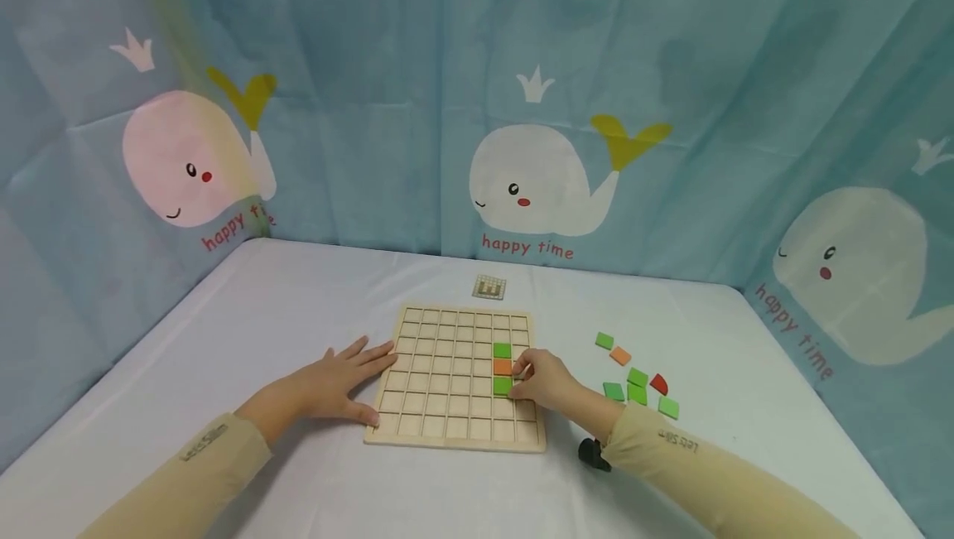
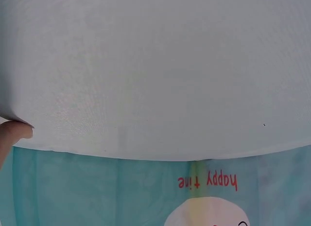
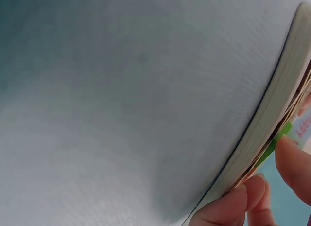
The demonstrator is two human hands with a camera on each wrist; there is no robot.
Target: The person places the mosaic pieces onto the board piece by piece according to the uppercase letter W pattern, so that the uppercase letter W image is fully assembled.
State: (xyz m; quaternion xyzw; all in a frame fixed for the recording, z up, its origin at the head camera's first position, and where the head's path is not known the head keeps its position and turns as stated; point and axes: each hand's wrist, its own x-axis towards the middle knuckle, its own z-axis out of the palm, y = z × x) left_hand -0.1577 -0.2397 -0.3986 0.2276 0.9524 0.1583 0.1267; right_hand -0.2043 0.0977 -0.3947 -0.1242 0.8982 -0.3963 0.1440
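Note:
A square wooden grid board (image 1: 455, 443) lies on the white table. Green, orange and green tiles stand in a column on its right part: the far green tile (image 1: 503, 350), the orange tile (image 1: 503, 368) and the near green tile (image 1: 502, 387). My right hand (image 1: 547, 379) pinches at the near green tile, thumb at its near edge and a curled finger beside the orange one. From the right wrist, the thumb (image 3: 294, 160) meets a green edge just above the board's rim. My left hand (image 1: 335, 386) rests spread at the board's left edge, fingertips on its border.
Right of the board lie several loose green tiles (image 1: 637, 394), an orange tile (image 1: 620, 355) and a red quarter-round piece (image 1: 659, 384). A small patterned card (image 1: 489, 287) lies behind the board. A black object (image 1: 594, 454) shows near the right sleeve. A whale-print curtain (image 1: 373, 108) surrounds the table.

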